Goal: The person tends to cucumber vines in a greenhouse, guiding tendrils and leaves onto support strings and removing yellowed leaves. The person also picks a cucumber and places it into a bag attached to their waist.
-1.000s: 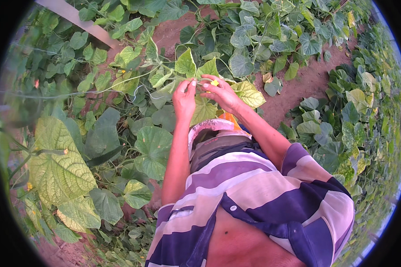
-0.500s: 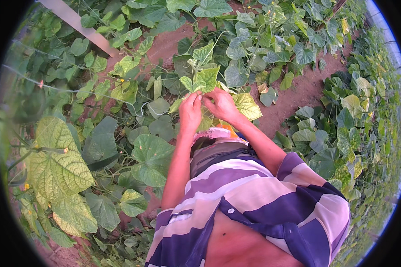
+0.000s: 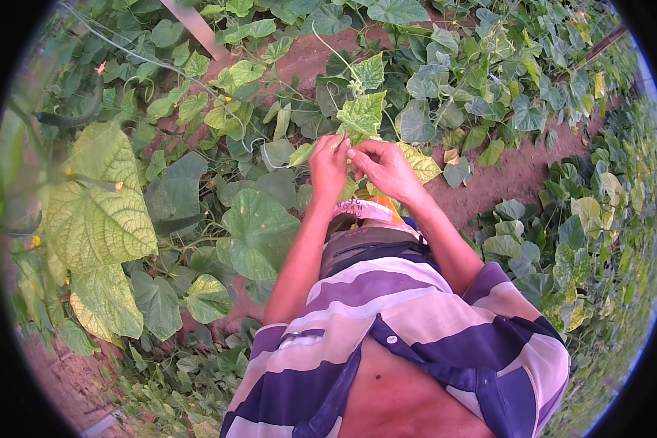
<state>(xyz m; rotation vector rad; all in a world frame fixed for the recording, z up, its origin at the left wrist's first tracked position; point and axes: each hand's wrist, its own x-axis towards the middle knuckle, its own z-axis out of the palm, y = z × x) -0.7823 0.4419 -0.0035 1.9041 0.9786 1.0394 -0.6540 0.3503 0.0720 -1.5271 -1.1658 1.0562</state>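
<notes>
My left hand and my right hand meet in front of my waist, fingers bent and pinched together around the upper stem of a cucumber vine. Just above the fingers stands the vine's young leaf, light green, with the pale growing tip and a curling tendril higher up. A yellowing leaf spreads behind my right hand. The exact spot where the fingertips grip the stem is hidden, and anything small between them cannot be made out.
A string runs across the upper left, near a dark hanging cucumber. Large yellowed leaves crowd close on the left. A post leans at the top. Bare soil lies between plant rows. A printed bag hangs at my waist.
The whole view has shifted, so hands and vine appear slightly farther right. My left fingers point more upward, and my right fingers are curled tighter. Both hands stay at the same vine.
</notes>
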